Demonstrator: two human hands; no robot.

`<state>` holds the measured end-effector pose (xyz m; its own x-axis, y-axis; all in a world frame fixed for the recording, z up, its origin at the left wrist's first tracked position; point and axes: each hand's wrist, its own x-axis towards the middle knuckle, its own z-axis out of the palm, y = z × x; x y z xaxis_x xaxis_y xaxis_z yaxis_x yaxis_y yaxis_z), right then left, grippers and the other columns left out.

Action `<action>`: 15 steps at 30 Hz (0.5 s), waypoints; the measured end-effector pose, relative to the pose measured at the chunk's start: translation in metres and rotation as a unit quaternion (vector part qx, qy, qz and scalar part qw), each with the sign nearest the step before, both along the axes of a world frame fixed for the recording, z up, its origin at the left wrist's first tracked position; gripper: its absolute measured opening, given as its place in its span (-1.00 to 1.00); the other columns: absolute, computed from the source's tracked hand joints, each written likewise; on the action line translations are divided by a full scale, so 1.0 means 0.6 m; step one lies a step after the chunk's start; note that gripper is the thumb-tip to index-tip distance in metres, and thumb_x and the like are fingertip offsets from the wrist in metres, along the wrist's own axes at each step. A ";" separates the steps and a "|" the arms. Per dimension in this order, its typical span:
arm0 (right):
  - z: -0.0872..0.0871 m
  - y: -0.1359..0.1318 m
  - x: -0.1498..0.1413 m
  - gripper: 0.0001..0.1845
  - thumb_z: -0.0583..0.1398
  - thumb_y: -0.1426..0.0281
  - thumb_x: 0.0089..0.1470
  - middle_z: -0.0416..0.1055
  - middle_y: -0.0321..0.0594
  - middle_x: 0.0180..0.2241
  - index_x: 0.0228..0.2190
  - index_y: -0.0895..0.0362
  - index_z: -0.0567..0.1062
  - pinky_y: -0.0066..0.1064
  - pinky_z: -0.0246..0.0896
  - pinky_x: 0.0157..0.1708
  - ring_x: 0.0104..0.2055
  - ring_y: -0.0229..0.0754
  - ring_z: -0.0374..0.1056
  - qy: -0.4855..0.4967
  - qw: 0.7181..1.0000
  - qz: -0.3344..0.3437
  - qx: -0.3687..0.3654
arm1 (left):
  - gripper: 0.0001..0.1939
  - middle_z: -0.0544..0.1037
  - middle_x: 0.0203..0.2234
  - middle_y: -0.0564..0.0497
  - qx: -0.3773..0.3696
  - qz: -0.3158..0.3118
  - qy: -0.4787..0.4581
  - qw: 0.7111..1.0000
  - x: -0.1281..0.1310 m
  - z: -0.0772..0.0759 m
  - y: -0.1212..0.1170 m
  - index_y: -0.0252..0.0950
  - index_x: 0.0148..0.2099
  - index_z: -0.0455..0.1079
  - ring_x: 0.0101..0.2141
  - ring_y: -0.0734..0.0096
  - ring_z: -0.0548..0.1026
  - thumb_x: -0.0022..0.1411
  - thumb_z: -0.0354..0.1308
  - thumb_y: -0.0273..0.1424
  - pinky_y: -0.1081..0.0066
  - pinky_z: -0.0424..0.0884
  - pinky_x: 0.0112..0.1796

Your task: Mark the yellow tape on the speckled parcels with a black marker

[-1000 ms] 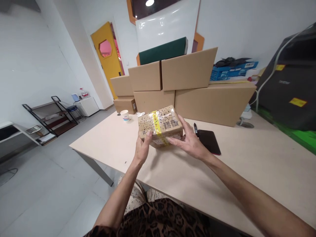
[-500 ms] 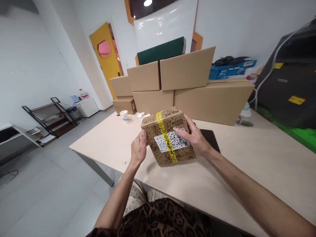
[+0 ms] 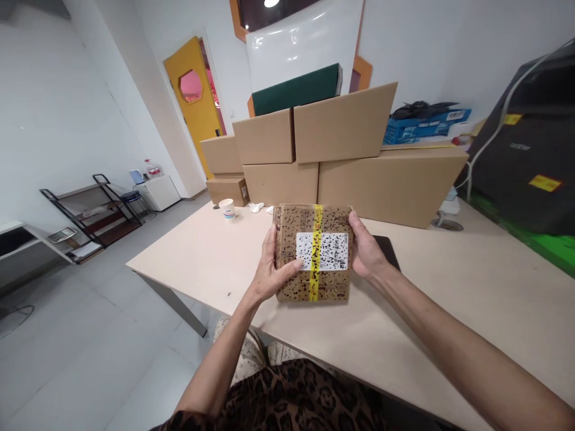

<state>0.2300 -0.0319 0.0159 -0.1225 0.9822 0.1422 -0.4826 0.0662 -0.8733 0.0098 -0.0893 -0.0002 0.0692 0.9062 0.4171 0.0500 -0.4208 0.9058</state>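
Note:
A small cardboard box (image 3: 332,284) is held between my two hands above the near part of the table. Black specks cover it, a yellow tape strip (image 3: 317,239) runs down its face, and a white label (image 3: 335,251) sits under the tape. My left hand (image 3: 272,266) grips the box's left side, thumb lying across the front near the label. On the right side, my right hand (image 3: 366,248) presses with its thumb near the top corner; its other fingers are mostly hidden behind the box. A flat black object (image 3: 387,250) lies partly hidden behind my right hand.
Stacked large cardboard boxes (image 3: 345,131) line the table's far side, with a dark green box (image 3: 296,90) on top. A paper cup (image 3: 227,208) and crumpled white tissue (image 3: 256,207) stand at the back left of the table (image 3: 193,251). A blue crate (image 3: 426,127) sits behind, right.
The box has turned so its labelled face is squarer to me and its top no longer shows. My left thumb has come onto the front; my right thumb has moved off the label to the edge.

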 end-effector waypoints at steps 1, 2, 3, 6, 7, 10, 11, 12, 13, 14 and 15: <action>-0.001 -0.001 0.001 -0.34 0.22 -0.20 0.04 0.63 -0.16 -0.08 0.02 -0.06 0.49 0.03 0.48 -0.03 0.08 0.15 0.49 -0.005 1.000 0.003 -0.007 | 0.00 0.06 0.47 -0.06 -0.015 -0.013 -0.023 1.000 0.001 0.004 0.002 -0.06 0.47 0.04 0.43 -0.05 0.06 0.08 0.44 -0.18 0.01 0.03 0.38; 0.000 -0.003 0.002 -0.35 0.26 -0.16 0.02 0.62 -0.16 -0.05 0.03 -0.05 0.48 0.02 0.47 -0.02 0.10 0.14 0.48 -0.014 1.000 0.011 -0.011 | -0.04 0.13 0.45 -0.07 -0.034 -0.025 -0.058 0.997 0.002 0.009 0.005 -0.07 0.46 0.05 0.40 -0.06 0.13 0.12 0.41 -0.17 0.00 0.09 0.36; 0.002 -0.007 0.002 -0.35 0.30 -0.09 0.01 0.60 -0.18 -0.01 0.05 -0.05 0.47 0.00 0.46 0.01 0.12 0.13 0.46 -0.025 0.999 0.023 -0.013 | -0.08 0.22 0.41 -0.08 -0.053 -0.034 -0.103 0.993 0.004 0.015 0.008 -0.09 0.46 0.07 0.36 -0.07 0.21 0.15 0.38 -0.15 0.00 0.16 0.33; 0.013 -0.024 -0.004 -0.27 0.38 0.10 -0.04 0.48 -0.22 0.15 0.15 -0.08 0.36 -0.04 0.38 0.10 0.20 0.10 0.39 -0.048 0.995 0.082 -0.008 | -0.19 0.48 0.23 -0.10 -0.107 -0.037 -0.234 0.966 0.007 0.033 0.021 -0.15 0.39 0.18 0.24 -0.07 0.42 0.17 0.35 -0.15 0.05 0.35 0.23; 0.017 -0.030 -0.007 -0.23 0.38 0.13 -0.05 0.44 -0.23 0.20 0.19 -0.10 0.32 -0.05 0.36 0.13 0.21 0.09 0.38 -0.052 0.993 0.101 -0.007 | -0.23 0.52 0.19 -0.10 -0.121 -0.035 -0.259 0.958 0.006 0.037 0.026 -0.17 0.36 0.23 0.21 -0.05 0.45 0.17 0.35 -0.15 0.07 0.38 0.21; 0.023 -0.043 -0.015 -0.11 0.38 0.16 -0.08 0.31 -0.21 0.30 0.25 -0.13 0.21 -0.05 0.28 0.18 0.25 0.08 0.32 -0.073 0.988 0.136 -0.002 | -0.36 0.57 0.13 -0.10 -0.133 -0.034 -0.293 0.946 -0.001 0.045 0.040 -0.20 0.25 0.34 0.17 -0.01 0.50 0.18 0.35 -0.16 0.11 0.42 0.18; 0.022 -0.045 -0.017 -0.06 0.39 0.16 -0.10 0.27 -0.21 0.32 0.27 -0.14 0.18 -0.05 0.26 0.19 0.27 0.09 0.30 -0.083 0.986 0.142 0.003 | -0.38 0.57 0.13 -0.11 -0.128 -0.032 -0.295 0.946 -0.004 0.046 0.043 -0.21 0.23 0.36 0.16 -0.01 0.50 0.17 0.35 -0.17 0.12 0.43 0.17; 0.021 -0.047 -0.019 -0.01 0.40 0.16 -0.12 0.25 -0.21 0.33 0.29 -0.16 0.14 -0.04 0.24 0.19 0.28 0.10 0.27 -0.099 0.984 0.146 0.006 | -0.39 0.57 0.12 -0.11 -0.118 -0.027 -0.297 0.947 -0.007 0.046 0.047 -0.22 0.21 0.37 0.16 0.00 0.51 0.16 0.37 -0.17 0.12 0.44 0.16; 0.018 -0.047 -0.020 0.04 0.41 0.15 -0.14 0.24 -0.20 0.34 0.31 -0.17 0.11 -0.02 0.24 0.17 0.28 0.12 0.25 -0.119 0.982 0.147 0.007 | -0.39 0.57 0.12 -0.12 -0.105 -0.019 -0.300 0.948 -0.009 0.046 0.049 -0.23 0.20 0.38 0.15 0.00 0.51 0.14 0.38 -0.18 0.13 0.44 0.16; 0.014 -0.047 -0.021 0.07 0.41 0.14 -0.16 0.25 -0.19 0.33 0.32 -0.19 0.09 0.00 0.24 0.14 0.28 0.15 0.24 -0.138 0.980 0.145 0.007 | -0.39 0.57 0.13 -0.12 -0.088 -0.007 -0.303 0.949 -0.009 0.046 0.052 -0.23 0.19 0.39 0.16 0.01 0.50 0.13 0.38 -0.18 0.15 0.44 0.15; 0.010 -0.047 -0.023 0.07 0.41 0.12 -0.16 0.26 -0.18 0.32 0.32 -0.19 0.09 0.01 0.24 0.10 0.28 0.17 0.24 -0.155 0.978 0.139 0.007 | -0.39 0.56 0.14 -0.12 -0.069 0.006 -0.307 0.949 -0.009 0.044 0.054 -0.23 0.19 0.38 0.16 0.02 0.50 0.13 0.39 -0.18 0.16 0.44 0.16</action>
